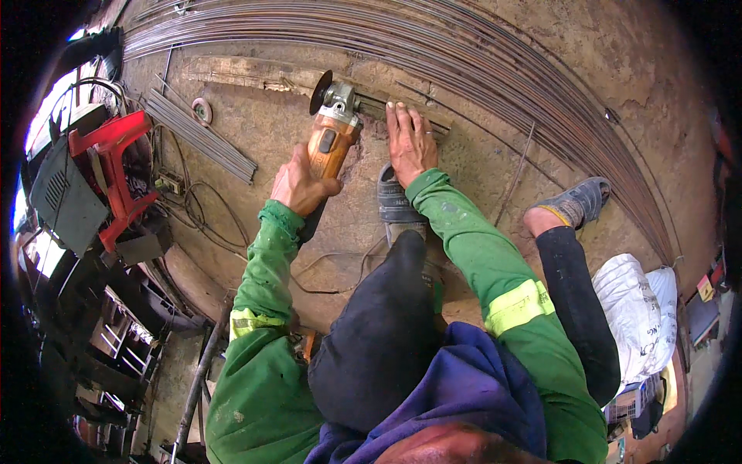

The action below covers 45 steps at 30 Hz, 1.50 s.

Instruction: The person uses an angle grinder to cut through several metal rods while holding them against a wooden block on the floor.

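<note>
My left hand (303, 184) is wrapped round the body of an orange angle grinder (331, 143). The grinder's dark cutting disc (321, 91) stands on edge at its far end, beside the short metal rods (372, 107). My right hand (412, 145) reaches over these rods with its fingers close together, holding them down near the floor. Part of the rods is hidden under that hand. A worn wooden board (239, 71) lies just beyond. My shoe (398, 203) is right below my right hand.
Long thin steel bars (464, 54) curve across the far floor and down the right. At left are a bundle of grey rods (202, 138), a loose disc (202, 110), cables (202, 224) and a red plastic stool (116, 174). White sacks (635, 313) sit at right.
</note>
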Available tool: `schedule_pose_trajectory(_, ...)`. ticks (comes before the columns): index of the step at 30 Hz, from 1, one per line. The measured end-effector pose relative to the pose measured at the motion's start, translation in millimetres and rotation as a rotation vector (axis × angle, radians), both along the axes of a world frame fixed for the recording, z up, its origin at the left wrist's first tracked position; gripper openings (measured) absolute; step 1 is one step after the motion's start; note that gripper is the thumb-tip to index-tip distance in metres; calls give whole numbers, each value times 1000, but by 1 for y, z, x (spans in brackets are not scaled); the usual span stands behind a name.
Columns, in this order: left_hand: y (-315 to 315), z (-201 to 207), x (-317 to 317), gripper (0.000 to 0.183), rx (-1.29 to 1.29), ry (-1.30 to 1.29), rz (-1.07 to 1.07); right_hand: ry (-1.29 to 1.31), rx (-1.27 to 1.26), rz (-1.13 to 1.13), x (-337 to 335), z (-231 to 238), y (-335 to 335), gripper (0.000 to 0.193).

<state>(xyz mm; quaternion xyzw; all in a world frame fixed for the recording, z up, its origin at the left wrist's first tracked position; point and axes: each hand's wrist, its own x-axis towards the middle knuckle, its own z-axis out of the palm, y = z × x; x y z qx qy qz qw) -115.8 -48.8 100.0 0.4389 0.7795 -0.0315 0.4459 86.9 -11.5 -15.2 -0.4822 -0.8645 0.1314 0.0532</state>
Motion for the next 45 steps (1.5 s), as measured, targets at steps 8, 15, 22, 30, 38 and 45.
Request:
schedule_pose_trajectory(8,-9,20,4,81,44,-30,104,40,10,-26,-1,-5,-2,49)
schedule_pose_trajectory(15,-71,65,3,72,149,-26,363,321,-125,-98,2,4,20,36)
schedule_pose_trajectory(22,-138,65,5,63,144,-35,583,437,-251,-116,1,-1,25,19)
schedule_pose_trajectory(30,-159,70,22,67,185,-127,707,125,-378,-2,-5,5,28,25)
schedule_pose_trajectory(38,-142,79,24,69,270,-262,772,274,-714,209,-50,8,-79,34)
schedule_pose_trajectory(45,-120,62,42,56,371,-286,795,1065,-1721,-125,-49,57,-83,65)
